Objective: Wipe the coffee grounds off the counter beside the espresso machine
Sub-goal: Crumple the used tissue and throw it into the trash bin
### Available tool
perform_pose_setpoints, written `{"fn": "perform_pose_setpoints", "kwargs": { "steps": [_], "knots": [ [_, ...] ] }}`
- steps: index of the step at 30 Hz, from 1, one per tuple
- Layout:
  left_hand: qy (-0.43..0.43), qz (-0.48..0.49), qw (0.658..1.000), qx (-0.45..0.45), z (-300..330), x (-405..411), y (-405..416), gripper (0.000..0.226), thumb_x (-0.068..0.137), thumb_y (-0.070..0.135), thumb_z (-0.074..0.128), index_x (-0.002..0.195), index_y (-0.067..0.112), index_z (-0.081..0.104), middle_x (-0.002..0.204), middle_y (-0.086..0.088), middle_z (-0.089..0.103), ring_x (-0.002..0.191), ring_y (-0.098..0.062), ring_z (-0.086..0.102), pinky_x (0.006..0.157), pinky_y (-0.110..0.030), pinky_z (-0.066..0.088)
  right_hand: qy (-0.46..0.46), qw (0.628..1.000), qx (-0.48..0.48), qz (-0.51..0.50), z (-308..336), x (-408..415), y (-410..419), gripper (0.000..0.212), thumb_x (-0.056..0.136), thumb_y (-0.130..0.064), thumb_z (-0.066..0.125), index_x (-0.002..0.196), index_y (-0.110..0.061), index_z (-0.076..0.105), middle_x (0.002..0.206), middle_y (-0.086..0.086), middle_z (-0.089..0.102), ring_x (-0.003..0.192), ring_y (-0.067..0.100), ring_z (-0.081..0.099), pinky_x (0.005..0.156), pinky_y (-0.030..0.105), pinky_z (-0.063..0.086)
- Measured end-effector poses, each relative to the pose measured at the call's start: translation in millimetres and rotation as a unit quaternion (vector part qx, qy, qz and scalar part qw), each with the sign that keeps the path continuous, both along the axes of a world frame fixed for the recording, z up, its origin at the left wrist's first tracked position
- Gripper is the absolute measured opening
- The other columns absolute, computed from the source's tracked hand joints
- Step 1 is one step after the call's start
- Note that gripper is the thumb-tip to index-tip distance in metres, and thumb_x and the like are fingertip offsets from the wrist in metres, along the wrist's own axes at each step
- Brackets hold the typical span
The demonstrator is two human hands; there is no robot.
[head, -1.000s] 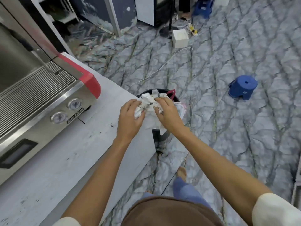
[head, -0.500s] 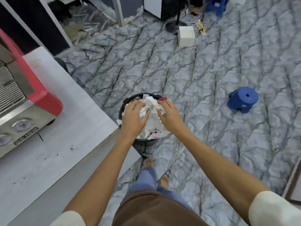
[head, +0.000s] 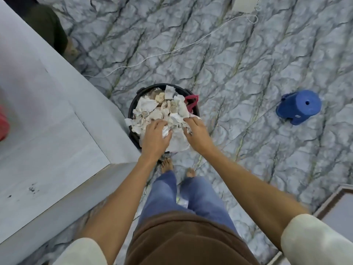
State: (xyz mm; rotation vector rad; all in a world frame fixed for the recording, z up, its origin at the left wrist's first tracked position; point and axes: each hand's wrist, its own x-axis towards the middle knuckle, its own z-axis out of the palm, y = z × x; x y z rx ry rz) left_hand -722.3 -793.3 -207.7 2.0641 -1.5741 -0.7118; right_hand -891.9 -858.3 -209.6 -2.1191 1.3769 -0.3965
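A crumpled white paper towel (head: 176,138) hangs between my two hands over a black trash bin (head: 133,108) full of used paper. My left hand (head: 155,137) grips the towel's left side and my right hand (head: 196,133) grips its right side. The bin stands on the floor just off the corner of the pale counter (head: 49,142). A few dark coffee specks (head: 31,189) lie near the counter's front edge. Only a red corner of the espresso machine (head: 2,127) shows at the far left.
A blue plastic stool (head: 298,107) sits on the marble-patterned floor to the right. A thin white cable (head: 172,51) runs across the floor beyond the bin. A red bag handle (head: 191,101) pokes from the bin. My bare feet (head: 177,169) stand right behind the bin.
My view has swung down and right, away from the espresso machine. Both hands have carried the towel from the counter edge to above the bin and lowered it onto the pile.
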Motion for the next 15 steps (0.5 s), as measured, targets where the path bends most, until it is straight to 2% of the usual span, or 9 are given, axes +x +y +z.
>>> {"fn": "perform_pose_setpoints", "kwargs": {
  "steps": [3,7,12,15],
  "knots": [
    [0.003,0.024,0.998,0.053,-19,-9,-1,0.033,0.094,0.027,0.065,0.121,0.007,0.065,0.127,-0.011,0.059,0.118,-0.029,0.051,0.100,-0.035,0.039,0.017,0.998,0.049,0.028,-27,-3,-4,0.044,0.080,0.004,0.064,0.123,0.001,0.057,0.118,0.018,0.058,0.108,0.037,0.052,0.090,0.041,0.044],
    [-0.005,0.069,0.995,0.078,-52,-11,-5,0.031,0.093,0.025,0.067,0.118,0.006,0.066,0.121,-0.012,0.062,0.115,-0.029,0.054,0.100,-0.035,0.039,0.021,0.994,0.073,0.076,-65,-5,-17,0.042,0.076,0.008,0.064,0.117,0.005,0.059,0.109,0.022,0.059,0.096,0.042,0.055,0.082,0.048,0.049],
    [0.000,0.096,0.985,0.143,-90,-16,-7,0.035,0.093,0.030,0.065,0.119,0.007,0.065,0.126,-0.014,0.061,0.119,-0.035,0.053,0.102,-0.047,0.044,0.044,0.990,0.076,0.107,-103,-18,-25,0.041,0.075,0.007,0.068,0.115,0.004,0.060,0.108,0.021,0.061,0.093,0.041,0.056,0.067,0.035,0.046],
    [0.009,0.105,0.981,0.165,-112,-15,-13,0.036,0.091,0.034,0.063,0.117,0.008,0.065,0.126,-0.013,0.061,0.118,-0.036,0.054,0.098,-0.048,0.046,0.035,0.989,0.075,0.120,-122,-16,-36,0.039,0.074,0.006,0.070,0.112,0.005,0.062,0.103,0.021,0.062,0.089,0.040,0.058,0.071,0.041,0.051]
  ]
}}
